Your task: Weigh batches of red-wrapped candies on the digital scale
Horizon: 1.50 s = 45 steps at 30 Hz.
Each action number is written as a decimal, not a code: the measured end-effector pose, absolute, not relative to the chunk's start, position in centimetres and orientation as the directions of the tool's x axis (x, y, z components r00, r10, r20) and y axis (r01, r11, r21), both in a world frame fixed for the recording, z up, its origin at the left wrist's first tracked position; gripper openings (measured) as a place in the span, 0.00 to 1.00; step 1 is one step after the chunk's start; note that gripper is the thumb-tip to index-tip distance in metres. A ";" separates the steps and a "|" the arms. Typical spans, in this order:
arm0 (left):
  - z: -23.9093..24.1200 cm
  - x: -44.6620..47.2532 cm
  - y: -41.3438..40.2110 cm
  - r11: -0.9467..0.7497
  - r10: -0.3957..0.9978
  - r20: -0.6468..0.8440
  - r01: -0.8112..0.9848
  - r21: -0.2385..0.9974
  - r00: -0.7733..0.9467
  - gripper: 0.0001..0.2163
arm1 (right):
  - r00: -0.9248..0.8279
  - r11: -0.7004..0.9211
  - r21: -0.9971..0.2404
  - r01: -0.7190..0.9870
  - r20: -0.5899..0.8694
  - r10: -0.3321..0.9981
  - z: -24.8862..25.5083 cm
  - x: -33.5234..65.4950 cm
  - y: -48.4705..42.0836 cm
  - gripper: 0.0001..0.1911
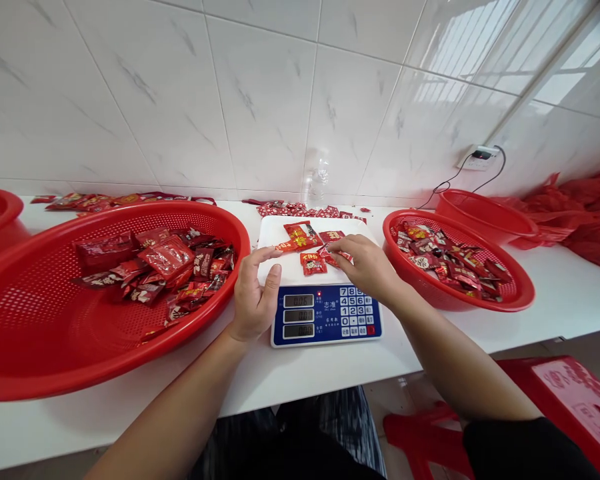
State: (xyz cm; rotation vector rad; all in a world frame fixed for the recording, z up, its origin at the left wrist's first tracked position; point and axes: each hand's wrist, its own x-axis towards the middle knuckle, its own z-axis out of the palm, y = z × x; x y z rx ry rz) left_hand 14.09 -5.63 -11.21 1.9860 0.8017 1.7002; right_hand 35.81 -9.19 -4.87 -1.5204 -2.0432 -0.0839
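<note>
Your two forearms reach up from the bottom of the view to the scale (326, 313) on the white surface (300, 380), its blue keypad and three readouts facing you between your wrists. Your left hand (254, 293) rests at the near left corner of the white weighing pan (280, 267), fingers loosely curled and holding nothing, the index finger lying along the pan's edge. Your right hand (367, 265) is over the pan's right side, fingertips pinched on a small red packet (329, 255). Just beyond your fingers a few more red packets (305, 243) lie on the pan.

You appear to be in the middle of making up a portion by weight. The next move calls for a light touch: place or lift single packets without leaning on the pan, keep your left hand clear of it, and read the display once it settles.

Left of your left hand sits the large red basket (40, 333) of packets; right of your right hand, the smaller red basket (510, 297), also holding packets.
</note>
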 end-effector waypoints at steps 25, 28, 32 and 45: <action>-11.0 13.2 -5.8 -0.743 0.657 0.748 0.256 0.619 0.095 0.13 | -0.358 0.446 -0.194 0.874 0.366 0.859 -7.8 33.0 -2.9 0.16; -11.0 13.2 -5.8 -0.747 0.648 0.756 0.269 0.607 0.092 0.13 | -0.311 0.433 -0.218 0.875 0.432 0.847 -7.7 33.4 -2.5 0.11; -11.1 13.1 -5.6 -0.745 0.652 0.754 0.255 0.616 0.082 0.13 | -0.147 0.332 -0.280 0.901 0.522 0.840 -6.1 36.0 -2.6 0.13; -11.0 13.5 -5.8 -0.761 0.631 0.770 0.270 0.590 0.095 0.12 | 0.355 -0.255 -0.254 0.933 0.529 0.771 -4.4 52.7 -9.5 0.21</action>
